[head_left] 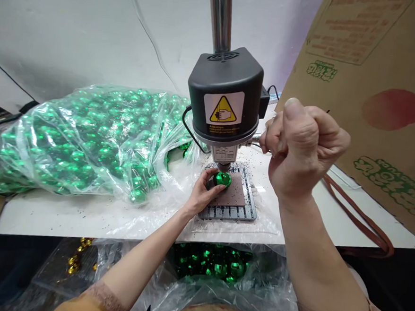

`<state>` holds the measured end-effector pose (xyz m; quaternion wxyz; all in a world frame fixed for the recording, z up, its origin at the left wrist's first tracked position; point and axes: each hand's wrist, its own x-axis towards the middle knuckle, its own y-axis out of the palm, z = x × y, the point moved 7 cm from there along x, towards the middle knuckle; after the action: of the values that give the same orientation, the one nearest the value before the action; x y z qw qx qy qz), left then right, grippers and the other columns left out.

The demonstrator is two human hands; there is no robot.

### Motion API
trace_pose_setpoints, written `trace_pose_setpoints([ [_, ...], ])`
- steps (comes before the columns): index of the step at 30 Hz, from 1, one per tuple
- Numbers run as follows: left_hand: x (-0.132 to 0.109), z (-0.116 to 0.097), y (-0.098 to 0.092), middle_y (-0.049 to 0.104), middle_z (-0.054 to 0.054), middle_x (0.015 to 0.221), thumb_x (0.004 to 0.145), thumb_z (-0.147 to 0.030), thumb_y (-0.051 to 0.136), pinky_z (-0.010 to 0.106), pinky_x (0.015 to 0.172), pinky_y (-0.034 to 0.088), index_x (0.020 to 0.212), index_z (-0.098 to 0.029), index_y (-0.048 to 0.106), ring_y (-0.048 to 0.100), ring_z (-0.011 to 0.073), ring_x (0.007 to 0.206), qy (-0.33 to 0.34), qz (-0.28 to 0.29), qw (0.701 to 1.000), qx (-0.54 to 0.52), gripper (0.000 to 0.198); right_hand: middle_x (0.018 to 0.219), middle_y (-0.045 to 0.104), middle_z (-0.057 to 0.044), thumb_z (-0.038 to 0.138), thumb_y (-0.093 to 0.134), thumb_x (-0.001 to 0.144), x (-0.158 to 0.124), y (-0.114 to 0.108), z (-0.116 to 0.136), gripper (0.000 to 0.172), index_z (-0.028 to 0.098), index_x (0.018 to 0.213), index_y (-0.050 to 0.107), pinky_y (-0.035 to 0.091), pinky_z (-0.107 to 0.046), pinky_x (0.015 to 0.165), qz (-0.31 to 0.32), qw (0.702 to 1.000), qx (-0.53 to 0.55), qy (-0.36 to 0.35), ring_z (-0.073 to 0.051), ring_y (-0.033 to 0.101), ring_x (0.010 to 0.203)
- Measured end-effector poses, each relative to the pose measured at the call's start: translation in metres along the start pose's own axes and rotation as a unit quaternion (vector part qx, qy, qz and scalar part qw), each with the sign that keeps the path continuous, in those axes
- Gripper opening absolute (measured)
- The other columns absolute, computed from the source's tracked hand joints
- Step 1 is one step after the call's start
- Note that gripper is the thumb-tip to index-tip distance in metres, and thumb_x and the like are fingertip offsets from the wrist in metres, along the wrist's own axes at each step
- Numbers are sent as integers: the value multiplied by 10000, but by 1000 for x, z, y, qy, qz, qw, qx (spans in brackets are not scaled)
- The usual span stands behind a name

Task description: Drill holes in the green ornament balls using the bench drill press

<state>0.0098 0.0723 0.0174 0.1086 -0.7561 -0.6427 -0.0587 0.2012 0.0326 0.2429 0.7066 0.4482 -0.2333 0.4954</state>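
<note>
Under the black drill press (pixel 226 95), my left hand (pixel 205 189) grips a small green mirror ball (pixel 223 179). The ball rests on a brown board (pixel 238 191) on the press's slotted grey base (pixel 228 213), just below the chuck (pixel 224 166). To the right of the motor head, my right hand (pixel 300 143) is raised and closed in a fist around the press's lever (pixel 255 138). Most of that lever is hidden by the fingers. Whether the bit touches the ball I cannot tell.
A big clear bag of green mirror balls (pixel 87 140) lies on the white table (pixel 64 216) at left. Below the table edge sits another bag of green balls (pixel 217 265). A cardboard box (pixel 368 91) stands at right, near a brown strap (pixel 359 216). Dark chips litter the tabletop.
</note>
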Motion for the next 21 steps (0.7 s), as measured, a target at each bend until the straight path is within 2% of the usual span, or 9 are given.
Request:
trace_pose_setpoints([
  [6,-7,-12,9,657,100,1295,779,-391,836,434,1092,468,1233,-217,612,620,269,1217,37,37,997,55,536,424,293,49,290,665,871,0,-1,-1,473,223,510,368,227,-353,417,0,1000,3,-11,-96,296,382],
  [15,-13,-8,13,655,93,1273,796,-376,829,424,1067,482,1254,-221,563,627,254,1195,16,46,998,43,553,440,300,43,380,645,889,-3,-4,-2,512,214,518,334,266,-343,441,7,998,-58,-10,-82,305,410],
  [21,-12,-8,12,640,93,1305,799,-359,825,431,1082,471,1246,-225,550,616,260,1220,20,49,998,44,542,464,201,52,267,625,897,-16,-5,4,570,184,516,209,223,-293,442,-12,998,-31,-59,-42,270,402],
])
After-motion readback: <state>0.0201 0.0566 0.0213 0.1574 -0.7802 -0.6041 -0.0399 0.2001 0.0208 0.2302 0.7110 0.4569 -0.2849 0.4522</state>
